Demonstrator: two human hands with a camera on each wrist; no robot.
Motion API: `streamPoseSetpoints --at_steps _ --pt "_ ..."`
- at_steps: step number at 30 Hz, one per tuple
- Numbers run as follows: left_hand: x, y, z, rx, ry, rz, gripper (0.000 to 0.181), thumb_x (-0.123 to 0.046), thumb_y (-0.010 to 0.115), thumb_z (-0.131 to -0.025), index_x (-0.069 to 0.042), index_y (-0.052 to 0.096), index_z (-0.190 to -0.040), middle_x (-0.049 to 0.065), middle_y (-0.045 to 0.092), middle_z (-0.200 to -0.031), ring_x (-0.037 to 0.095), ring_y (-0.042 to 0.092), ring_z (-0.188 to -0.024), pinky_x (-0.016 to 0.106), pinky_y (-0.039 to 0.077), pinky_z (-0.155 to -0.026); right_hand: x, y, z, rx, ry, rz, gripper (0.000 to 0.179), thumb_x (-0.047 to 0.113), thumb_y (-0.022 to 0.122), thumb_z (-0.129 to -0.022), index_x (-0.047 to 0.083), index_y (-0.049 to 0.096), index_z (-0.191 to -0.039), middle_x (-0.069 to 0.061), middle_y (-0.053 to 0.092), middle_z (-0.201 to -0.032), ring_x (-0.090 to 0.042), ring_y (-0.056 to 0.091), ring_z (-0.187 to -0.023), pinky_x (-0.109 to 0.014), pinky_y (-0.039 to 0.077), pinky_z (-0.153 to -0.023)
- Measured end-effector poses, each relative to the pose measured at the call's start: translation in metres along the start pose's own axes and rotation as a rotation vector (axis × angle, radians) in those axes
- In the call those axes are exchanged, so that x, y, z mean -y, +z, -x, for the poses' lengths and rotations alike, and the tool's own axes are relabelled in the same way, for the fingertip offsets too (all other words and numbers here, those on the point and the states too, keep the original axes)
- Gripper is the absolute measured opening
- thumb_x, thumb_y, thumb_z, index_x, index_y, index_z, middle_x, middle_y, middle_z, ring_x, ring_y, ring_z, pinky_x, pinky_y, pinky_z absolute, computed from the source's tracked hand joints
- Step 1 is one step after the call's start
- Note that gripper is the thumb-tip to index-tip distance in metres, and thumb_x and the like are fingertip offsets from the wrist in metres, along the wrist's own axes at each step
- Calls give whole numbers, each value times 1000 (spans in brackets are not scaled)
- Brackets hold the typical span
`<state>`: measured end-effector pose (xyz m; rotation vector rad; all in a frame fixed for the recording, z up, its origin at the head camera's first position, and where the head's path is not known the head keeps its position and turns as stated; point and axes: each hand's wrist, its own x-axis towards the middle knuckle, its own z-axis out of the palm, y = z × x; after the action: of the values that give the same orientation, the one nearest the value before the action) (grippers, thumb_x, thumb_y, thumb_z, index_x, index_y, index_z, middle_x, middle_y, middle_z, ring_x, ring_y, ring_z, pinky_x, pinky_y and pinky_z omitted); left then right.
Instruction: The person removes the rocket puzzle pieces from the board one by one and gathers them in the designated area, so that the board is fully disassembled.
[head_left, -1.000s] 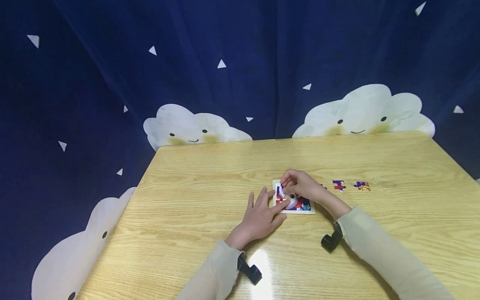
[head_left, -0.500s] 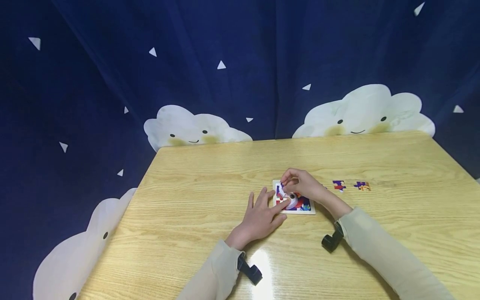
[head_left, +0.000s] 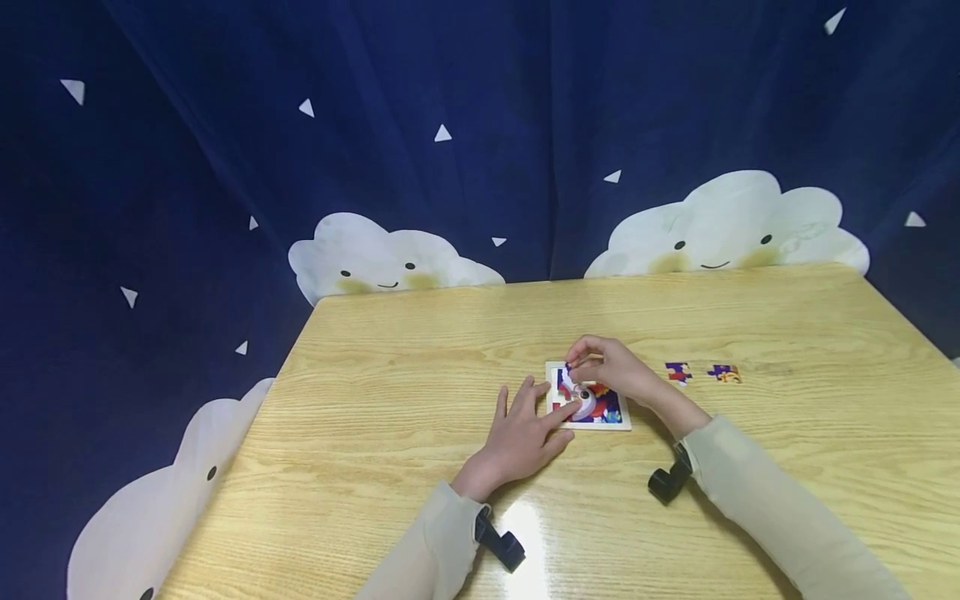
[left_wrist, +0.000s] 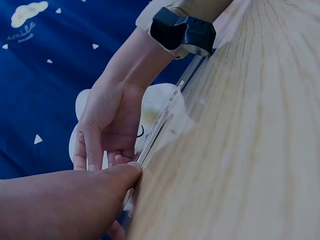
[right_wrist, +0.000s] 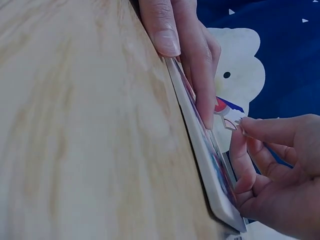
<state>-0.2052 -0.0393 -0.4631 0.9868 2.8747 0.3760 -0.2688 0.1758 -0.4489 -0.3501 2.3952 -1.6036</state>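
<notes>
A jigsaw puzzle in a white tray [head_left: 626,422] lies on the table, its colourful picture partly filled in. My left hand [head_left: 517,437] rests at its left side with fingers spread, the index fingertip on the picture and the thumb by the near edge. Over the upper part of the tray, my right hand [head_left: 611,367] pinches a jigsaw piece [right_wrist: 228,119] between thumb and fingers. That piece is tilted and raised off the picture in the right wrist view, red, purple and white on its face. The right hand hides the tray's upper right corner.
Two loose jigsaw pieces lie right of the tray, a purple and red one [head_left: 678,372] and a purple and orange one [head_left: 725,372]. The wooden table [head_left: 405,358] ends at a dark blue curtain [head_left: 420,67] with clouds. Black cameras sit on both wrists.
My right hand has shifted slightly to the right and up, still pinching the jigsaw piece. A loose piece that peeked out beside its wrist is now hidden. My left hand stays put.
</notes>
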Motion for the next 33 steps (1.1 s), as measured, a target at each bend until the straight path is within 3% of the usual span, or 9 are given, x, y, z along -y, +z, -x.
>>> streamPoseSetpoints --at_steps 13,19,26,33 --pt "-1 1 0 -4 2 -13 46 -50 36 -103 -45 35 -149 8 29 -159 35 15 -153 64 12 -118 -4 -12 14 -35 18 52 25 16 66 -93 2 61 -112 -17 61 -114 -14 65 -92 -29 54 -84" --pt "0 2 -1 -9 5 -20 46 -50 35 -103 -46 34 -149 8 29 -159 35 15 -153 64 12 -119 -5 -20 24 -66 27 69 27 20 69 -91 3 62 -112 -16 62 -113 -11 68 -90 -28 52 -80" --pt "0 2 0 -4 -4 -5 46 -50 35 -103 -46 34 -149 8 28 -160 35 14 -153 63 10 -119 -12 -30 37 -92 46 87 27 19 70 -89 4 63 -109 -14 63 -109 -11 64 -82 -28 50 -65" --pt "2 2 0 -6 -5 5 46 -50 36 -103 -46 33 -149 7 27 -160 34 13 -153 63 9 -120 -16 -36 47 -97 32 74 26 16 70 -89 1 62 -108 -13 60 -107 -7 63 -80 -26 50 -65"
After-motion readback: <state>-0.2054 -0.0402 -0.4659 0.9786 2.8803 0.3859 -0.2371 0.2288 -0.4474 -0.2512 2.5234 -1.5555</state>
